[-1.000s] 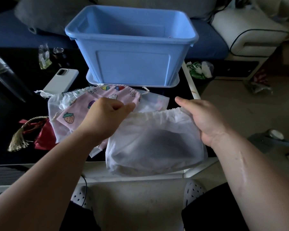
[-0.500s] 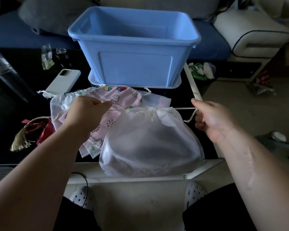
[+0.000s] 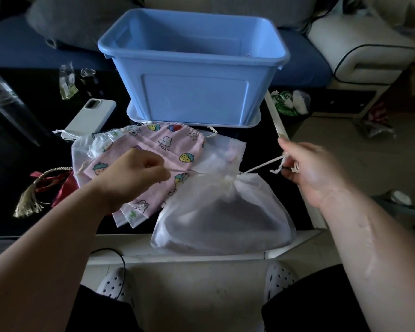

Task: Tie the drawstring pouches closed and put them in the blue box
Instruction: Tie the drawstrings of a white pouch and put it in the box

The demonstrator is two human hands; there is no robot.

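At the near edge of the worktop (image 3: 22,152), in my head view, the white mesh pouch (image 3: 223,212) sits with its neck gathered. My left hand (image 3: 132,173) pinches one end of the drawstring (image 3: 261,165) and my right hand (image 3: 314,168) is curled round the other, both cords taut. I judge an uneven pull could drag the light pouch off the edge, or the neck could slacken before I knot it; the blue box (image 3: 194,92) stands behind, no pouch showing inside.
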